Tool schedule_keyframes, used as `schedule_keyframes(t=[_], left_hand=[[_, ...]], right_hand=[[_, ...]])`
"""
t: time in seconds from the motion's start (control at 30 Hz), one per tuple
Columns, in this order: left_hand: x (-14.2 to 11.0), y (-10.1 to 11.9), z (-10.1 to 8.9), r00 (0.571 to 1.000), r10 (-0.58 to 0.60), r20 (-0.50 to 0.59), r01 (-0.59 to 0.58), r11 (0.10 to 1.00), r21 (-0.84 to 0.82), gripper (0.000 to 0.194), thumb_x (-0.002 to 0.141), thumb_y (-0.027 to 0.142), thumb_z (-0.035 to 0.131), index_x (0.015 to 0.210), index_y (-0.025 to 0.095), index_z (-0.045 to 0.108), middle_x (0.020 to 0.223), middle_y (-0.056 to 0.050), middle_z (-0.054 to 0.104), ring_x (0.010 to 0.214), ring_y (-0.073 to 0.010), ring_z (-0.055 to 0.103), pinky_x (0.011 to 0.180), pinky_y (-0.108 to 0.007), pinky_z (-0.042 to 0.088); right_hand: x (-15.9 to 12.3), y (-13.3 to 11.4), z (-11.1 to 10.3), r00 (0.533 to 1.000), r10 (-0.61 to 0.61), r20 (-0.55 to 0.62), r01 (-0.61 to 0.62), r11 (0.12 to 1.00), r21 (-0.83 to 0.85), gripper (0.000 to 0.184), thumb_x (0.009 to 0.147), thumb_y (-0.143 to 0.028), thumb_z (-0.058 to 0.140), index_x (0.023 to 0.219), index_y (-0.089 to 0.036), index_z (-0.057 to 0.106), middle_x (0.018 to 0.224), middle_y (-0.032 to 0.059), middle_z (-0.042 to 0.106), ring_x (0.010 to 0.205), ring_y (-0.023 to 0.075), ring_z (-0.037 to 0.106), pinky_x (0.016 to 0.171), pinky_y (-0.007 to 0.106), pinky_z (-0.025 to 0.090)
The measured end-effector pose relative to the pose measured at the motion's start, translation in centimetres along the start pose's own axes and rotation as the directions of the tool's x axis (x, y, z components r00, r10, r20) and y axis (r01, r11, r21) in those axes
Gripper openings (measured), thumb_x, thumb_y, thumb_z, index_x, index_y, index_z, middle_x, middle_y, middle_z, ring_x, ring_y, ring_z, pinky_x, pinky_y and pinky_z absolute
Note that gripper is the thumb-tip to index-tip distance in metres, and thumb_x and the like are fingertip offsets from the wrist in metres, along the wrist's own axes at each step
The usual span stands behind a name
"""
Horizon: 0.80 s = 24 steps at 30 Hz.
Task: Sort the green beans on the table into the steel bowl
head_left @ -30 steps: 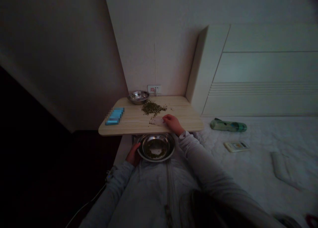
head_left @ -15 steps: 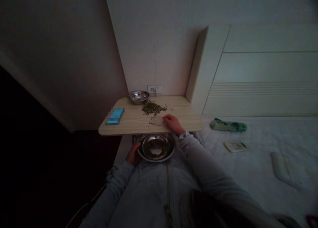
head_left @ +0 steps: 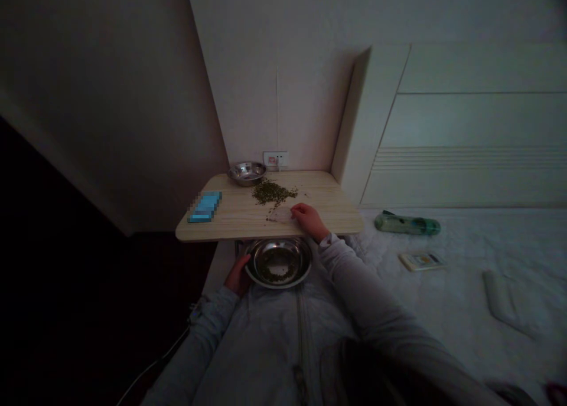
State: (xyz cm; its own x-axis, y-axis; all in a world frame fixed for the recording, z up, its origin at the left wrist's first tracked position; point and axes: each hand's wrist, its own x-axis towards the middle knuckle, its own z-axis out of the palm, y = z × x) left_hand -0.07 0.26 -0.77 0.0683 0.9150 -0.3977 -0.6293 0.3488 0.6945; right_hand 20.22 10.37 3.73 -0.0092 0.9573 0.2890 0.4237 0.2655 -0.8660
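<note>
My left hand [head_left: 239, 276] grips the left rim of a steel bowl [head_left: 305, 271] held at my lap, just below the table's front edge. Small green grains, perhaps mung beans, lie in a ring on the bowl's bottom. Over the wooden tabletop [head_left: 336, 217], my right hand [head_left: 308, 218] is closed, fingertips pinched on a thin see-through piece [head_left: 280, 216] whose kind I cannot make out. A few stray grains lie by its left end. Behind it spreads a loose heap of the same green grains [head_left: 271, 192].
A second steel bowl [head_left: 247, 173] stands at the table's back left, near a wall socket [head_left: 275, 159]. A phone with a blue screen [head_left: 205, 207] lies at the left. On the bed [head_left: 465, 235] are a green bottle [head_left: 407, 223], another phone [head_left: 422, 261] and a pale flat item [head_left: 505, 300].
Almost nothing differs. Both hands, the bowl at my lap and the heap of grains keep their places; my right fingertips have shifted at most very slightly.
</note>
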Motion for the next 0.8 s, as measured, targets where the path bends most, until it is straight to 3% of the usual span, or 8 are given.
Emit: schedule_keyframes(t=[0.2, 0.37, 0.53, 0.8], left_hand=[[0.17, -0.09, -0.17, 1.000, -0.006, 0.016, 0.006, 1.000, -0.007, 0.015, 0.063, 0.022, 0.051, 0.068, 0.015, 0.063, 0.066, -0.004, 0.067, 0.089, -0.0225, 0.054, 0.080, -0.031, 0.039], [0.17, -0.16, -0.26, 1.000, -0.003, 0.026, 0.004, 1.000, -0.016, 0.014, 0.063, 0.022, 0.052, 0.069, 0.016, 0.063, 0.068, -0.003, 0.068, 0.091, -0.0224, 0.053, 0.080, -0.031, 0.039], [0.15, -0.13, -0.22, 0.999, -0.018, 0.039, 0.019, 1.000, -0.018, 0.016, 0.063, 0.023, 0.051, 0.071, 0.015, 0.064, 0.067, -0.004, 0.068, 0.091, -0.0227, 0.054, 0.080, -0.031, 0.040], [0.01, -0.11, -0.07, 0.999, -0.012, 0.047, 0.012, 1.000, -0.001, 0.017, 0.064, 0.024, 0.050, 0.069, 0.016, 0.064, 0.069, -0.004, 0.068, 0.092, -0.0228, 0.053, 0.081, -0.031, 0.039]], right_hand=[[0.03, 0.07, -0.02, 1.000, -0.004, -0.013, 0.005, 0.999, 0.048, 0.017, 0.066, -0.028, 0.044, 0.070, -0.015, 0.055, 0.059, -0.0012, 0.056, 0.054, 0.0075, 0.047, 0.058, 0.021, 0.037], [-0.10, -0.08, 0.03, 0.998, -0.007, 0.059, 0.002, 0.997, 0.079, 0.019, 0.067, -0.030, 0.044, 0.073, -0.015, 0.054, 0.060, -0.0009, 0.057, 0.052, 0.0072, 0.047, 0.054, 0.020, 0.036], [-0.20, -0.37, 0.14, 0.991, -0.039, 0.128, 0.036, 0.999, 0.032, 0.016, 0.067, -0.028, 0.046, 0.073, -0.016, 0.055, 0.060, -0.0009, 0.057, 0.057, 0.0079, 0.050, 0.059, 0.021, 0.037], [-0.12, -0.19, 0.19, 0.989, -0.050, 0.140, 0.051, 0.999, 0.000, 0.018, 0.068, -0.029, 0.045, 0.077, -0.016, 0.056, 0.063, -0.0003, 0.059, 0.059, 0.0087, 0.052, 0.060, 0.022, 0.038]])
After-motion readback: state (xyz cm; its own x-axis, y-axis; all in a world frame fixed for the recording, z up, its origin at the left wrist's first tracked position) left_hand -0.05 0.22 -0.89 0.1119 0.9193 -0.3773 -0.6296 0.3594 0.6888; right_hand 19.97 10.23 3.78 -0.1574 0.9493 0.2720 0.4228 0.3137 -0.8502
